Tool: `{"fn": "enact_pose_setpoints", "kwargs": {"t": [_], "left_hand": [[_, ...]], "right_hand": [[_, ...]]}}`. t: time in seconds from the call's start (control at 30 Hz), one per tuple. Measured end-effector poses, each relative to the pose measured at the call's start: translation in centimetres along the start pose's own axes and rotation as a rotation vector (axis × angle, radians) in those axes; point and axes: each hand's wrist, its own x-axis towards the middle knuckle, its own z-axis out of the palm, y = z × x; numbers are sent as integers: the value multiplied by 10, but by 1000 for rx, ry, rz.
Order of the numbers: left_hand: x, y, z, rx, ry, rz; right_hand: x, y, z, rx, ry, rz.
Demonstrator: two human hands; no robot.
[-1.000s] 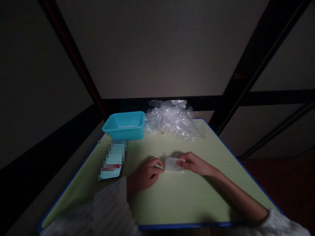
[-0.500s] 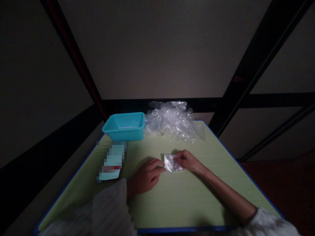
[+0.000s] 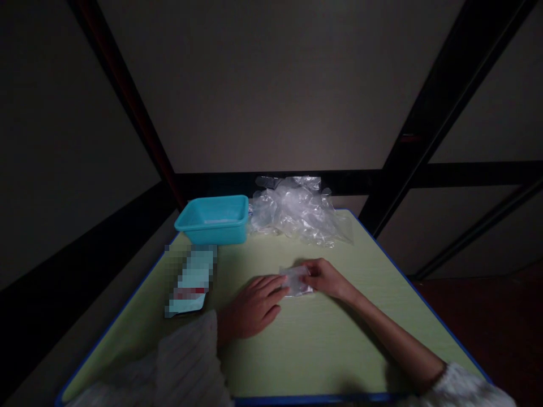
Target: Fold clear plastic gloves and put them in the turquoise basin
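Several grey wall panels (image 3: 271, 90), parted by dark beams (image 3: 428, 96), behind and beside everything else. Next in size, a pale green table (image 3: 339, 345) with a blue edge. Along its far side, a crumpled heap of clear plastic (image 3: 297, 206), shiny in patches. At the near side, two pale knitted sleeves (image 3: 189, 356), one low on the left, one low on the right. Just left of the heap, a turquoise basin (image 3: 212, 233), upright, with something pale at the bottom, too dim to make out. Nearer, by the table's left edge, a flat slab (image 3: 195, 274) with a dark rim, mostly blurred by pixels. Left hand (image 3: 252, 308) palm down, fingers loosely stretched, tips touching the left end of a small clear packet (image 3: 293, 278). Right hand (image 3: 328, 277) pinching the packet's right end between thumb and fingers. Smallest of all, that packet, around the table's middle, between both hands; cannot tell whether lying fully flat.
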Motion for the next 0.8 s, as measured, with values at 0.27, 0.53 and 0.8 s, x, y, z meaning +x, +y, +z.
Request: {"fn": "enact_pose_setpoints", "kwargs": {"t": [0.27,0.53,0.8], "left_hand": [[-1,1,1,-25,16,-45],[-1,0,0,-36,2,-64],[-1,1,0,-26,-9,-68]], "right_hand": [[-4,2,-3,-33,128,-9],[-8,2,-4,-71,178,-46],[-7,7,-1,58,115,-41]]}}
